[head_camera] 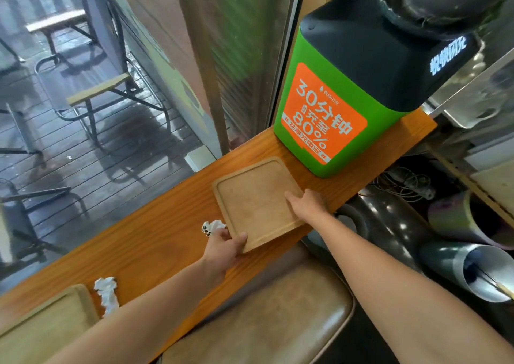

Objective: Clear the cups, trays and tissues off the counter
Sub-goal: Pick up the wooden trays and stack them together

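A square wooden tray [257, 201] lies on the narrow wooden counter [155, 233], empty. My left hand [226, 245] grips its near left corner, thumb on top of the rim. My right hand [307, 202] holds the tray's right edge, fingers reaching over the rim. A crumpled printed tissue [212, 227] sits just left of the tray, touching my left hand. Another crumpled white tissue [107, 294] lies further left. A second wooden tray [47, 327] shows at the bottom left corner, partly cut off.
A green and black power-bank station [347, 97] stands on the counter right behind the tray. A brown padded stool seat [267, 311] is below the counter. Metal cylinders [478, 272] stand at the right. A window with outdoor chairs runs along the counter's far side.
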Demonstrator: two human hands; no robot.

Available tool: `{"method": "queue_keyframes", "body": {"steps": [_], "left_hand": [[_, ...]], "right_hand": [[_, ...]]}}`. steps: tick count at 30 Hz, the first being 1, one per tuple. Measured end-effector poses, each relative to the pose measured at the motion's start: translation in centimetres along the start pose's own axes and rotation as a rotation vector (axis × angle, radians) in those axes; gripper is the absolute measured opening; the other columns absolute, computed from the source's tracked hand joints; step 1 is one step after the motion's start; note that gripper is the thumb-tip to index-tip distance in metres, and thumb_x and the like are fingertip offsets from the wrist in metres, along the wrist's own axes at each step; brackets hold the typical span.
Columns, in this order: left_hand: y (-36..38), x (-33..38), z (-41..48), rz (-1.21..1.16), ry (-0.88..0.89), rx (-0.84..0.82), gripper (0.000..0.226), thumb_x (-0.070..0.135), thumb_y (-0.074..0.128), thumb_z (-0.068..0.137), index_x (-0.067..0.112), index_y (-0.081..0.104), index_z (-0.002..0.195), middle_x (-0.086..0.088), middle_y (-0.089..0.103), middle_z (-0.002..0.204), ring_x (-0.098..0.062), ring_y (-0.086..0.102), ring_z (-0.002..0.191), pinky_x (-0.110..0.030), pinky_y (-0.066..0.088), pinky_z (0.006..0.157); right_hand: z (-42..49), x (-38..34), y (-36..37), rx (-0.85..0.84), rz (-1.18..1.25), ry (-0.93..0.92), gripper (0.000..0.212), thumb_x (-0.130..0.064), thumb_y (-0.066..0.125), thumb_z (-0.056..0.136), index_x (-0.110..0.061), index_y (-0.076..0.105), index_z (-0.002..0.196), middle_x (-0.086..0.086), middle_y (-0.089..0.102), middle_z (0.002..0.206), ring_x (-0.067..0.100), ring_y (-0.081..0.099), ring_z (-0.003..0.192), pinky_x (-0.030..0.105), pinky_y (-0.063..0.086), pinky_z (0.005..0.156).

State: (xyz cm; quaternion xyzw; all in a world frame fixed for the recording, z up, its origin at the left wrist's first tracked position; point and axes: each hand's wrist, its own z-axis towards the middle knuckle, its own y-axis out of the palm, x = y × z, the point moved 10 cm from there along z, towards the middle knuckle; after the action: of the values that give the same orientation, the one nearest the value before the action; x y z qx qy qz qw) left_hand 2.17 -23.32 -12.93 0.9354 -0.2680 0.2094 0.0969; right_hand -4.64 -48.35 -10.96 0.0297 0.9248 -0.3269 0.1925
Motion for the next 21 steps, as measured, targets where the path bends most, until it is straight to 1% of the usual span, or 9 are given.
{"method": "queue_keyframes", "body": {"steps": [2,5,6,10,14,16,18,19,21], "left_hand": [[0.2,0.8,-0.8,-0.059,0.001,-0.058,0.03,0.009,0.067,0.093,0.009,0.053,0.12,-0.014,0.061,0.123,-0.027,0.068,0.103,-0.042,0.063,0.079],[-0.7,1.8,-2.0,-0.112,-0.01,-0.112,0.047,0.003,0.067,0.092,0.009,0.045,0.133,-0.018,0.057,0.129,-0.031,0.07,0.105,-0.041,0.064,0.076],[-1.4,2.2,-2.4,-0.11,-0.001,-0.117,0.049,0.001,0.067,0.091,0.012,0.043,0.133,-0.019,0.055,0.13,-0.033,0.071,0.103,-0.042,0.064,0.075],[-5.0,3.2,-4.6,-0.107,0.047,-0.146,0.055,-0.003,0.07,0.086,0.03,0.043,0.12,-0.016,0.056,0.125,-0.034,0.074,0.096,-0.041,0.064,0.07],[-10.0,3.2,-7.8,-0.082,0.127,-0.176,0.053,-0.01,0.07,0.083,0.017,0.05,0.124,-0.02,0.058,0.127,-0.036,0.071,0.099,-0.03,0.062,0.061],[-12.9,2.8,-9.4,-0.101,0.185,-0.166,0.056,-0.01,0.071,0.081,0.018,0.052,0.125,-0.018,0.058,0.129,-0.036,0.067,0.108,-0.037,0.063,0.074],[-16.4,1.8,-11.2,-0.166,0.223,-0.138,0.058,-0.002,0.076,0.08,0.02,0.052,0.128,-0.015,0.063,0.128,-0.034,0.068,0.11,-0.046,0.06,0.087],[-18.3,1.1,-12.2,-0.189,0.238,-0.111,0.059,0.003,0.078,0.08,0.019,0.052,0.13,-0.013,0.066,0.126,-0.032,0.069,0.108,-0.048,0.06,0.087],[-22.0,-0.8,-14.2,-0.198,0.253,-0.048,0.059,0.008,0.079,0.08,0.021,0.052,0.131,-0.011,0.068,0.122,-0.03,0.071,0.104,-0.044,0.062,0.079]], "right_hand": [[-0.7,0.2,0.6,-0.049,0.07,0.007,0.074,-0.049,0.051,0.099,-0.002,0.029,0.152,0.016,0.036,0.157,0.036,0.035,0.143,0.046,0.034,0.113],[-2.1,0.4,0.7,-0.106,0.188,0.007,0.067,-0.042,0.052,0.101,-0.004,0.033,0.152,0.014,0.043,0.153,0.035,0.042,0.138,0.047,0.039,0.112],[-2.7,0.3,0.9,-0.123,0.227,0.003,0.064,-0.039,0.053,0.101,-0.005,0.035,0.151,0.014,0.046,0.15,0.035,0.045,0.135,0.049,0.04,0.111],[-6.2,-1.4,2.4,-0.192,0.447,-0.005,0.048,-0.024,0.057,0.101,-0.007,0.045,0.143,0.012,0.059,0.134,0.033,0.059,0.118,0.053,0.051,0.101],[-10.6,-4.3,5.9,-0.313,0.582,-0.045,0.033,-0.012,0.058,0.1,-0.006,0.054,0.131,0.016,0.066,0.126,0.036,0.064,0.113,0.055,0.051,0.099],[-12.8,-5.6,8.3,-0.383,0.621,-0.069,0.03,-0.008,0.059,0.098,-0.004,0.055,0.128,0.019,0.069,0.121,0.039,0.065,0.11,0.058,0.047,0.1],[-15.2,-6.8,11.2,-0.462,0.624,-0.09,0.031,-0.007,0.062,0.096,-0.007,0.057,0.126,0.02,0.069,0.122,0.041,0.064,0.112,0.06,0.042,0.104],[-16.4,-7.4,12.8,-0.502,0.621,-0.098,0.033,-0.006,0.064,0.094,-0.009,0.057,0.126,0.02,0.068,0.124,0.04,0.063,0.113,0.059,0.04,0.106],[-18.8,-8.5,16.2,-0.549,0.598,-0.116,0.043,-0.006,0.066,0.093,-0.01,0.053,0.133,0.014,0.066,0.128,0.036,0.061,0.115,0.055,0.04,0.107]]}}
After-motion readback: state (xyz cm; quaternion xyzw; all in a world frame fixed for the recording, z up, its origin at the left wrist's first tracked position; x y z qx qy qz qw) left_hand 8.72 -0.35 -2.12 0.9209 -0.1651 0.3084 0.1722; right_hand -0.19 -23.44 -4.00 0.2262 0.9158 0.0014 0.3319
